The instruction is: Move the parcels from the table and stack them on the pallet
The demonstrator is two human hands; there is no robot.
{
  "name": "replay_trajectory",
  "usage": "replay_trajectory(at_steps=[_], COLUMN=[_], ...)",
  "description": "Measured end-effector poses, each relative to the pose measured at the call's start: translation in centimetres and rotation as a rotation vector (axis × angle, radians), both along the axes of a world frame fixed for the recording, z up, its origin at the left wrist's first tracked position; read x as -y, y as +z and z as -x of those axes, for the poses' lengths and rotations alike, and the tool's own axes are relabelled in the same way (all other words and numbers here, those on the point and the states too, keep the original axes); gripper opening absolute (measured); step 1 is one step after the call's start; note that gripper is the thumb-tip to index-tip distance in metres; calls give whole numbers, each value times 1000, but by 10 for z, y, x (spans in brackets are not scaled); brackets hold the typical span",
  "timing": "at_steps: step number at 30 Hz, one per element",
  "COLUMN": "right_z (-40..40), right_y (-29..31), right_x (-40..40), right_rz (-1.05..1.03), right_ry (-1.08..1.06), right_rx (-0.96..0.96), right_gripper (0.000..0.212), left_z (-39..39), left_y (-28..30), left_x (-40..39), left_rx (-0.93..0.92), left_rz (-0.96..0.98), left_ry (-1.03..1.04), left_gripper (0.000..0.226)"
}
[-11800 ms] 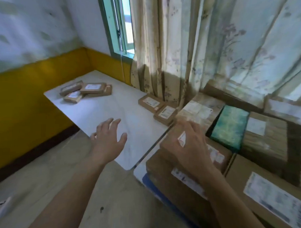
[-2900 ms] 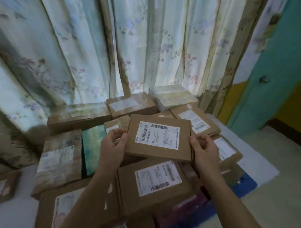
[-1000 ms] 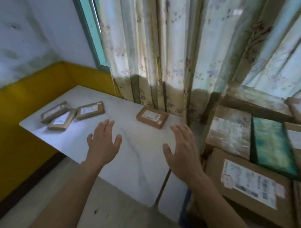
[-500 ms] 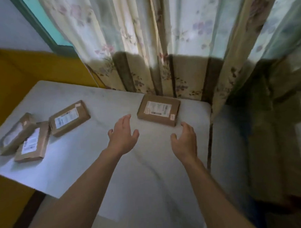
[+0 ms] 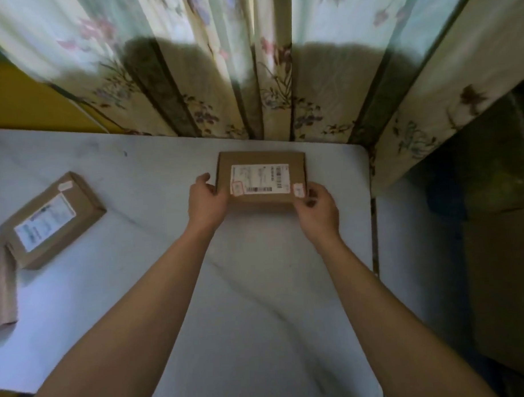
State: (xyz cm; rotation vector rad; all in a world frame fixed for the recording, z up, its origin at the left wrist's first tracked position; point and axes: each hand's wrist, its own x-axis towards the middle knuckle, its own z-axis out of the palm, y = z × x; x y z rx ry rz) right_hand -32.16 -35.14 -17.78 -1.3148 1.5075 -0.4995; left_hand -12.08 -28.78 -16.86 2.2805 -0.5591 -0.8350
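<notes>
From the head view, a parcel [image 5: 261, 177] lay flat at the desk's [image 5: 175, 290] far edge, gripped at its near corners by the left hand [image 5: 206, 201] and right hand [image 5: 316, 209]. With only the corners held, it could slip when lifted. Another parcel [image 5: 52, 219] lay well left.

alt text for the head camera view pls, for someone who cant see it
Both hands, left hand and right hand, grip the near corners of a small labelled cardboard parcel lying on a white table by a floral curtain. Another labelled parcel lies at the table's left, with part of a third brown parcel at the edge.
</notes>
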Motion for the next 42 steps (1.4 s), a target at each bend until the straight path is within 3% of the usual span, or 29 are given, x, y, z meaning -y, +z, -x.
replay_trajectory(at_steps=[4, 9, 13, 22, 26, 32, 42], right_z=[12, 47, 98, 239, 321, 462, 677], right_y=[42, 122, 179, 260, 282, 285, 276], right_x=[-10, -50, -89, -131, -128, -100, 0], right_rz=[114, 235, 330, 548, 568, 574, 593], right_ry=[-83, -155, -211, -382, -517, -549, -498], right_rx=[151, 318, 371, 277, 286, 260, 131], right_gripper=[32, 29, 33, 44, 38, 33, 40], left_z=[6, 49, 93, 221, 301, 439, 649], left_y=[36, 107, 158, 239, 262, 261, 249], left_x=[-24, -63, -89, -101, -71, -24, 59], left_rx=[-70, -110, -146, -162, -167, -170, 90], left_rz=[176, 454, 667, 867, 916, 924, 804], left_ry=[234, 280, 200, -61, -189, -337, -410], left_gripper=[37, 34, 30, 26, 25, 25, 43])
